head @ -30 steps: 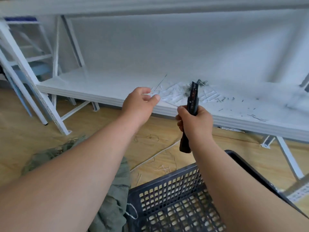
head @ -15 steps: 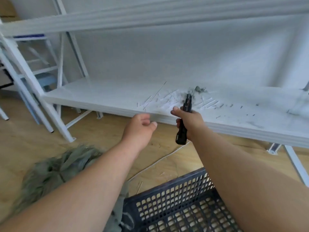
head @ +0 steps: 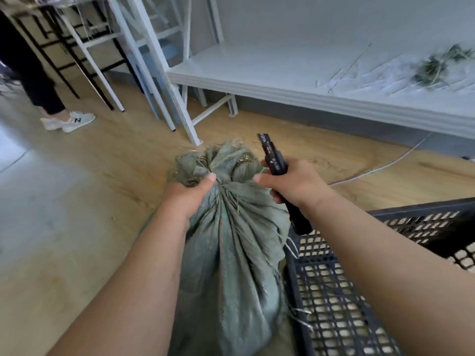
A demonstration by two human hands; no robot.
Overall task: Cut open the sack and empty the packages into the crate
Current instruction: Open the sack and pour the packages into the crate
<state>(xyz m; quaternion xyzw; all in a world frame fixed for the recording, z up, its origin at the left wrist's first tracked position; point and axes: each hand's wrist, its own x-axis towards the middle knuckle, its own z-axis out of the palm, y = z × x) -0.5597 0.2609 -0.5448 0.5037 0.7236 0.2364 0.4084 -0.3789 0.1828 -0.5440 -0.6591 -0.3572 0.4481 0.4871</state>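
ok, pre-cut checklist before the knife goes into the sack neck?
1. Left hand gripping the sack at its tied neck: ok.
2. Right hand closed on the knife: ok.
3. Blade extended: cannot tell, no blade shows at the tip.
4. Knife tip pointing away from the left hand: ok, it points up and away.
5. Sack still tied shut: ok, neck bunched, no cut visible.
6. Crate beside the sack, no packages in view: ok.
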